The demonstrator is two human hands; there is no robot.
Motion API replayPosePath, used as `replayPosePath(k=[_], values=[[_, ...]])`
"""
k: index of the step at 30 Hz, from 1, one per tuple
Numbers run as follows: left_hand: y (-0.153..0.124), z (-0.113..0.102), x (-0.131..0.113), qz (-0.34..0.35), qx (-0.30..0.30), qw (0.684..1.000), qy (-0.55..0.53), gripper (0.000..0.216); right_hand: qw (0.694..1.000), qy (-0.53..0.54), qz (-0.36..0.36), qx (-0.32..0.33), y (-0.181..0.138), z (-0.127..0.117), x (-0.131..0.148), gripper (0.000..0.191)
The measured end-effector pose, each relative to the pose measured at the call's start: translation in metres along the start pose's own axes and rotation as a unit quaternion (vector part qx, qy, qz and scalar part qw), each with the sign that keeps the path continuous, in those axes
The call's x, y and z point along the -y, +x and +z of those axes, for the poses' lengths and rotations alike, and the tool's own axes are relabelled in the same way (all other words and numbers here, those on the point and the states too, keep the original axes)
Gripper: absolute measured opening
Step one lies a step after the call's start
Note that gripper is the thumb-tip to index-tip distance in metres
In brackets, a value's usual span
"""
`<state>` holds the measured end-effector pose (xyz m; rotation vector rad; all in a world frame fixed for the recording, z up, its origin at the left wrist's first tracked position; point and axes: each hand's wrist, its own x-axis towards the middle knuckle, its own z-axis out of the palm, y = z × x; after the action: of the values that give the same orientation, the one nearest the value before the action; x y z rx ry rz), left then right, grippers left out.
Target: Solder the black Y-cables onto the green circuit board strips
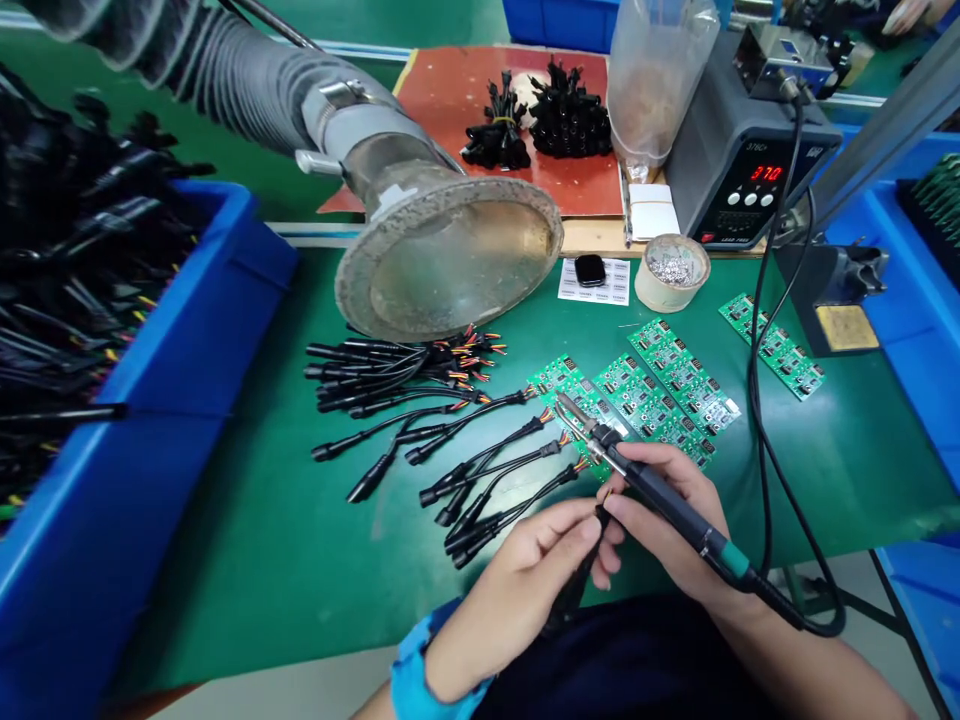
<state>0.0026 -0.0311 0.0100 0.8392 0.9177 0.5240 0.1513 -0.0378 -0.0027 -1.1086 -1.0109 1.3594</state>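
Observation:
My right hand [667, 520] grips a black soldering iron [660, 495] with a green collar, its tip pointing up-left over a row of green circuit boards [652, 395]. My left hand [525, 580] pinches a thin black cable [577, 585] between thumb and forefinger, right beside the fingers of my right hand. Several black cables with coloured wire ends [480, 470] lie on the green mat, some joined to the nearest board. More loose cables [390, 365] lie under the fume hood.
A grey fume extraction hood [450, 260] hangs over the mat. A blue bin [172, 400] full of black cables stands at left. Soldering station [742, 150] reading 370, iron stand [832, 290], tape roll [671, 272] and more boards [776, 345] sit at right. Black connectors [540, 115] lie on a red mat.

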Motion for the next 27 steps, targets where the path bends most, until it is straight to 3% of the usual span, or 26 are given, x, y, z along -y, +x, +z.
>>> replayPosePath(k=[3, 5, 7, 9, 11, 14, 16, 20, 23, 27], values=[[0.002, 0.004, 0.002, 0.05, -0.099, 0.988, 0.106, 0.015, 0.994, -0.099, -0.033, -0.015, 0.0, 0.0, 0.002, 0.032], [0.003, 0.004, 0.003, 0.116, -0.162, 0.957, 0.212, 0.01, 0.976, -0.195, -0.094, -0.005, 0.001, -0.002, 0.001, 0.032], [0.003, 0.003, 0.004, 0.176, -0.191, 0.91, 0.323, 0.016, 0.943, -0.282, -0.177, 0.031, 0.001, -0.005, -0.001, 0.032], [0.003, 0.0, 0.003, 0.199, -0.185, 0.883, 0.382, 0.018, 0.917, -0.319, -0.23, 0.06, 0.001, -0.008, -0.005, 0.032], [0.002, -0.003, 0.0, 0.184, -0.163, 0.895, 0.372, 0.017, 0.926, -0.297, -0.231, 0.039, -0.001, -0.008, -0.008, 0.03], [0.002, -0.006, -0.005, 0.118, -0.139, 0.946, 0.267, 0.017, 0.947, -0.242, -0.202, -0.065, -0.009, -0.01, -0.012, 0.029], [0.002, -0.009, -0.007, 0.069, -0.14, 0.967, 0.203, 0.015, 0.942, -0.24, -0.209, -0.108, -0.016, -0.014, -0.016, 0.032], [0.001, -0.012, 0.001, 0.063, -0.185, 0.965, 0.174, 0.018, 0.909, -0.307, -0.272, -0.074, -0.034, -0.036, -0.022, 0.036], [0.001, -0.014, 0.01, 0.128, -0.212, 0.93, 0.271, 0.022, 0.882, -0.364, -0.299, -0.008, -0.045, -0.052, -0.019, 0.045], [0.001, -0.013, 0.015, 0.232, -0.194, 0.836, 0.458, 0.018, 0.868, -0.379, -0.319, 0.039, -0.053, -0.057, -0.006, 0.051]])
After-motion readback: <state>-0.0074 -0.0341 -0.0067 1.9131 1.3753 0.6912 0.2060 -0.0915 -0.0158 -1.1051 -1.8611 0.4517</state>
